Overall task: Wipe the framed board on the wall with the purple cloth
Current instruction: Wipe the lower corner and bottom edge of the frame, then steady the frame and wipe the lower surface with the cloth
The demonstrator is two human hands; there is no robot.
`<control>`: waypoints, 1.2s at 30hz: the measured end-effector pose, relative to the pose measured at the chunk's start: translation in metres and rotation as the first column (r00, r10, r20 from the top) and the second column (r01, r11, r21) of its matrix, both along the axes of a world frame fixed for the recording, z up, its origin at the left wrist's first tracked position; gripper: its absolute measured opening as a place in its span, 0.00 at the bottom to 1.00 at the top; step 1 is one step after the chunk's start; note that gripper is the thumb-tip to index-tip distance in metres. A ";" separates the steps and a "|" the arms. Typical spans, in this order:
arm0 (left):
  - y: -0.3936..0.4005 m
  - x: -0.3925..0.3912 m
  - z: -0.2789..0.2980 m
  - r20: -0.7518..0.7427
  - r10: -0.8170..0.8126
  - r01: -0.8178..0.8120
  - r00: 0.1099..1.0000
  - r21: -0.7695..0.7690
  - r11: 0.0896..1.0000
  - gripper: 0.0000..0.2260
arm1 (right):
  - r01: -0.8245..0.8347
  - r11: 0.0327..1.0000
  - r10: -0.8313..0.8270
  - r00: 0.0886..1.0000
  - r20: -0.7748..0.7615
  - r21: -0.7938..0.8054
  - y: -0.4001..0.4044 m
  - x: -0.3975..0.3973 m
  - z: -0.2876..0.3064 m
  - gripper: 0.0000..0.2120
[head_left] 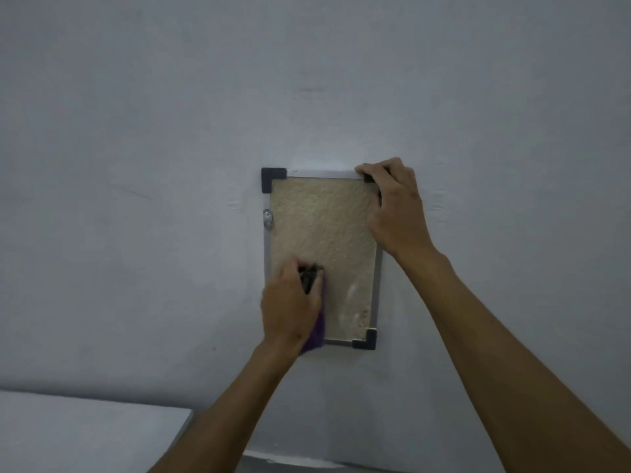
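Note:
A framed board (pixel 324 230) hangs on the pale wall: beige textured face, silver frame, dark plastic corner caps. My left hand (pixel 290 305) grips the purple cloth (pixel 317 331) and holds it against the board's lower left part; most of the cloth is hidden under the hand, with a strip showing below the palm. My right hand (pixel 392 206) grips the board's upper right corner, fingers curled over the top edge and the corner cap. Shiny streaks show on the lower right of the board's face.
A small metal hanger (pixel 268 219) sits on the frame's left side. A white surface (pixel 85 435) juts out at the lower left. The wall (pixel 170 165) around the board is bare.

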State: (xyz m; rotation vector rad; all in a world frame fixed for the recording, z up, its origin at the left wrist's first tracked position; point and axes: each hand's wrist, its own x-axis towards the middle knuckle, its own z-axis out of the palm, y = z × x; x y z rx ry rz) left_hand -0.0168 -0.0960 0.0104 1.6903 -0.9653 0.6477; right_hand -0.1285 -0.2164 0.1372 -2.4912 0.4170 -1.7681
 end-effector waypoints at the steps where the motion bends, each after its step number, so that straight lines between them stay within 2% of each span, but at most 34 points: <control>1: -0.001 -0.002 0.002 0.044 -0.038 0.035 0.998 0.072 0.997 0.09 | -0.005 1.000 0.005 1.000 -0.005 0.008 0.002 -0.001 0.001 0.25; 3: 0.000 -0.003 0.007 0.072 -0.047 0.038 0.996 0.120 0.992 0.09 | -0.024 1.000 0.025 0.999 -0.045 0.019 0.007 -0.008 0.000 0.26; 6: 0.008 0.002 0.014 -0.060 0.075 -0.078 0.995 -0.047 0.996 0.09 | -0.055 0.997 0.060 0.992 -0.109 0.053 0.017 -0.024 -0.016 0.25; 8: 0.016 0.010 0.017 -0.150 0.126 -0.148 0.981 -0.142 0.979 0.10 | -0.085 0.992 0.092 0.993 -0.076 0.093 0.024 -0.036 -0.039 0.22; 10: 0.020 0.011 0.018 -0.177 0.108 -0.125 0.978 -0.084 0.989 0.11 | -0.119 0.973 0.127 0.992 -0.026 0.198 0.030 -0.045 -0.064 0.16; 13: 0.020 0.000 0.021 -0.333 -0.085 0.099 0.939 0.025 0.995 0.11 | -0.194 0.828 0.253 0.967 -0.042 0.526 0.043 -0.044 -0.089 0.09; 14: 0.019 -0.005 0.022 -0.422 -0.169 0.187 0.890 0.002 0.982 0.11 | -0.200 0.775 0.300 0.951 -0.070 0.599 0.048 -0.041 -0.095 0.08; 16: 0.020 -0.012 0.026 -0.552 -0.296 0.299 0.779 -0.088 0.950 0.10 | -0.175 0.738 0.348 0.926 -0.145 0.652 0.059 -0.034 -0.103 0.09; 17: 0.021 -0.014 0.027 -0.565 -0.330 0.325 0.756 -0.112 0.939 0.10 | -0.175 0.721 0.368 0.916 -0.157 0.671 0.063 -0.032 -0.106 0.12; 19: 0.026 -0.019 0.031 -0.506 -0.358 0.368 0.785 -0.085 0.926 0.10 | -0.221 0.633 0.427 0.899 -0.096 0.742 0.068 -0.029 -0.109 0.17; 22: 0.033 -0.028 0.035 -0.380 -0.383 0.451 0.842 0.105 0.886 0.13 | -0.262 0.411 0.491 0.870 0.030 0.873 0.066 -0.029 -0.109 0.22; 24: 0.036 -0.033 0.036 -0.384 -0.442 0.545 0.811 0.219 0.810 0.19 | -0.266 0.355 0.483 0.873 0.068 0.896 0.061 -0.030 -0.109 0.24; 25: 0.038 -0.033 0.037 -0.432 -0.486 0.617 0.760 0.244 0.748 0.20 | -0.282 0.358 0.476 0.875 0.086 0.890 0.058 -0.031 -0.109 0.24; 27: 0.041 -0.035 0.041 -0.548 -0.580 0.775 0.603 0.232 0.588 0.18 | -0.295 0.406 0.437 0.894 0.100 0.865 0.055 -0.033 -0.109 0.23; 30: 0.044 -0.037 0.046 -0.696 -0.619 0.900 0.363 0.088 0.427 0.17 | -0.242 0.495 0.369 0.928 0.051 0.834 0.051 -0.038 -0.108 0.25; 32: 0.045 -0.035 0.051 -0.762 -0.617 0.925 0.198 -0.062 0.374 0.18 | -0.247 0.512 0.358 0.932 0.057 0.822 0.050 -0.041 -0.107 0.23; 34: 0.046 -0.030 0.058 -0.782 -0.619 0.919 0.073 -0.187 0.346 0.16 | -0.255 0.534 0.359 0.931 0.057 0.806 0.047 -0.043 -0.106 0.18; 35: 0.046 -0.027 0.063 -0.789 -0.612 0.911 0.052 -0.213 0.353 0.16 | -0.252 0.552 0.359 0.932 0.046 0.795 0.045 -0.043 -0.105 0.15; 36: 0.047 -0.024 0.068 -0.796 -0.600 0.902 0.075 -0.202 0.381 0.15 | -0.242 0.575 0.356 0.934 0.028 0.781 0.042 -0.044 -0.105 0.13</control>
